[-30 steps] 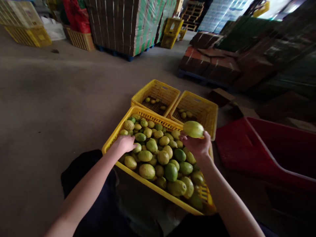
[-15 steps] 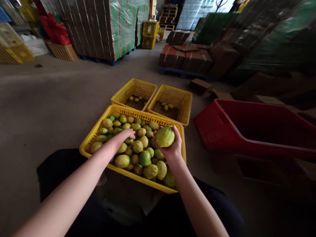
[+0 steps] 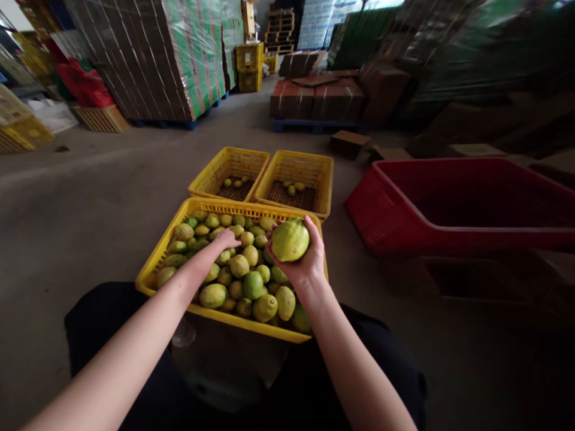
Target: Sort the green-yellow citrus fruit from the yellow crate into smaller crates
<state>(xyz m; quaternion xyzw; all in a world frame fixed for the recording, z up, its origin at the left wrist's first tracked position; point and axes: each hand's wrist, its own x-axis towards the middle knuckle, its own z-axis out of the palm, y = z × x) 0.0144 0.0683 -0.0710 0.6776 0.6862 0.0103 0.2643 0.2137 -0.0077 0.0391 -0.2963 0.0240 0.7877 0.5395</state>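
Note:
My right hand (image 3: 309,257) is wrapped round a large yellow-green lemon (image 3: 290,239), raised above the right side of a full yellow crate (image 3: 251,326). My left hand (image 3: 227,238) reaches down onto the fruit near the crate's middle. Its fingers point down and to the right, and their tips are mostly hidden, so whether they grip a fruit does not show. Many lemons fill the crate, yellow to green and of mixed sizes. Among them are a bright green one (image 3: 253,285) and a yellow one with a blunt tip (image 3: 265,307).
Beyond the full crate stand two more yellow crates, a left one (image 3: 202,179) and a right one (image 3: 327,185), each with a few lemons. A red tub (image 3: 381,215) is at the right. Wrapped pallet stacks (image 3: 135,60) and cardboard boxes (image 3: 350,143) stand farther back.
The view has shifted, so the crates appear slightly farther left. My right hand still holds the large lemon, and my left hand stays over the fruit in nearly the same spot.

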